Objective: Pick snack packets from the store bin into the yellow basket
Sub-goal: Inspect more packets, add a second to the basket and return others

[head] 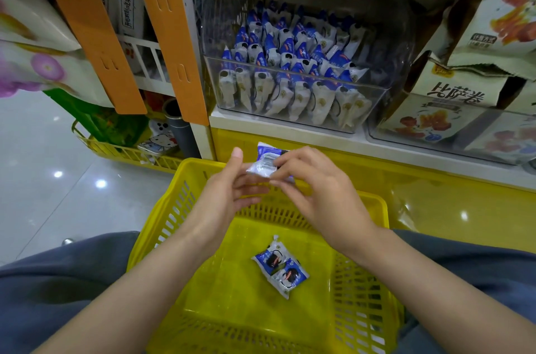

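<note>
Right hand: the right hand (313,179) has its fingers curled in, pinching a blue-and-white packet (268,162) by its near edge.
Left hand: the left hand (232,179) is open, fingers straight, thumb up, fingertips at the packet's lower edge. It steadies the packet and doesn't grip it.
Where the packet is: up in the air over the far rim of the yellow basket (174,208), below the shelf. It's not in yet!
Done so far: two packets (280,265) lie side by side on the basket floor, touching each other.
In hand: this looks like number three, and my read is it only needs lowering and letting go.
Left to do: the clear bin (293,72) is packed with upright rows of the same packets, so there's plenty more. The task names no number, so how many remain to pick I can't tell.
Surface: the bin sits on a white shelf (261,124) with a yellow base under it. The basket rests low, between the person's grey-clad legs.
Neighbours: big printed snack bags (464,92) fill the next bin to the right, and orange strips (95,34) hang on the left.
Room: a shop aisle with a glossy pale floor (43,179) catching the ceiling lights. A second basket (116,150) stands on it to the left, holding other goods.
</note>
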Available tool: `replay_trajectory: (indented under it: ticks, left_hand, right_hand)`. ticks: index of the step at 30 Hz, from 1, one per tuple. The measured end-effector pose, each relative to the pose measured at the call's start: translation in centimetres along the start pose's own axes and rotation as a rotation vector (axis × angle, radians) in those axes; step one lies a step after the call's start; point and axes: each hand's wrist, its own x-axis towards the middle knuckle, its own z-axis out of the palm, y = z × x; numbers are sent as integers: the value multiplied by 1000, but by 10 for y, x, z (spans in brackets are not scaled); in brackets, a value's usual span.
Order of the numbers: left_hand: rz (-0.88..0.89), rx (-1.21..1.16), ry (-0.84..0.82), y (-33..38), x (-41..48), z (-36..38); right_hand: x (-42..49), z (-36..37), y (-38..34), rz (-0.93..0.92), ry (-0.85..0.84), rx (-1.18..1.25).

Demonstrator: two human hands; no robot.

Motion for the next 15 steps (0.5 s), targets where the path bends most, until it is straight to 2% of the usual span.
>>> replay_trajectory:
  ticks: [2, 5, 6, 11, 15]
  left_hand:
    - [35, -118, -19, 2, -1, 0]
    - [69, -146, 74, 2, -1, -1]
    - [88, -129, 97, 2, 0, -1]
    - [153, -61, 101, 4, 1, 0]
    - [185, 70, 0, 0, -1, 3]
  right_hand:
    - [-2, 2, -2, -96, -50, -86]
    - [-3, 3, -3, -142, -115, -140]
    - [-3, 4, -4, -79, -99, -87]
    - [6, 7, -10, 551, 122, 467]
    - [9, 4, -7, 795, 15, 914]
